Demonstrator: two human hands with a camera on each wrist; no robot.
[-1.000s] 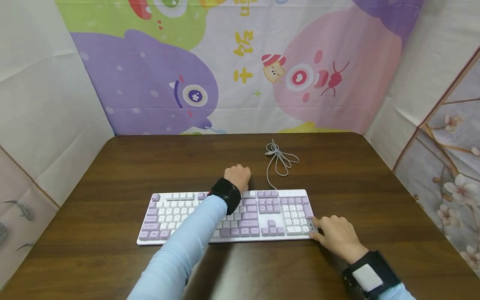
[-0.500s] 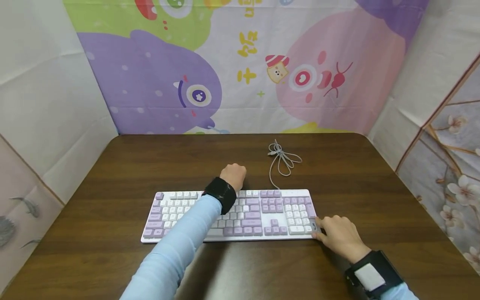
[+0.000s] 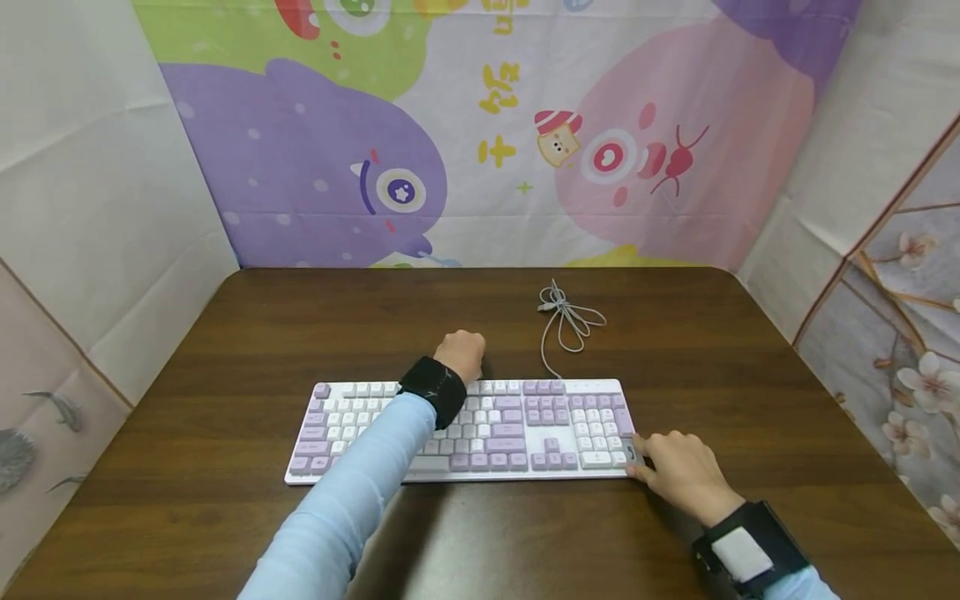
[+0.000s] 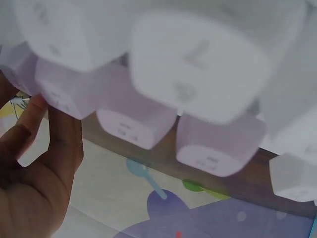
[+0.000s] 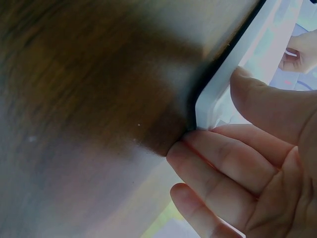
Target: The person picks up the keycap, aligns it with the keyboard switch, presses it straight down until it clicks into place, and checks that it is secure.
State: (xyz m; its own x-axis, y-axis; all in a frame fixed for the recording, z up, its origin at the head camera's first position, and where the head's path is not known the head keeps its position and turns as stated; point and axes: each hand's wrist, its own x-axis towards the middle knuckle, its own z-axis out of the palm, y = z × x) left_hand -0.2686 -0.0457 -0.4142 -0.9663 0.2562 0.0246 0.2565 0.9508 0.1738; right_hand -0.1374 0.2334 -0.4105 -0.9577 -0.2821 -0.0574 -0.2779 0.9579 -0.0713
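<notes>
A white and lilac keyboard point(image 3: 507, 446) lies lengthwise on the brown table. My left arm in a light blue sleeve crosses over it and hides part of its keys. At the back edge, left of the middle, my left hand point(image 3: 460, 354) has its fingers curled down over the edge. In the left wrist view those fingers point(image 4: 64, 139) reach down beside the lilac back-row keys point(image 4: 136, 121). My right hand point(image 3: 682, 475) pinches the keyboard's right end near the front corner. The right wrist view shows its thumb point(image 5: 250, 89) on top and the fingers against the side.
A grey cable point(image 3: 566, 317), bundled in loops, lies behind the keyboard on the table point(image 3: 375, 321). A cartoon-printed cloth point(image 3: 495, 225) hangs at the table's back edge, with pale cloth walls left and right. Each wrist wears a black band point(image 3: 433, 392).
My left hand has slid to the left along the keyboard's back edge. The right hand keeps its place at the right end. The whole view has shifted slightly.
</notes>
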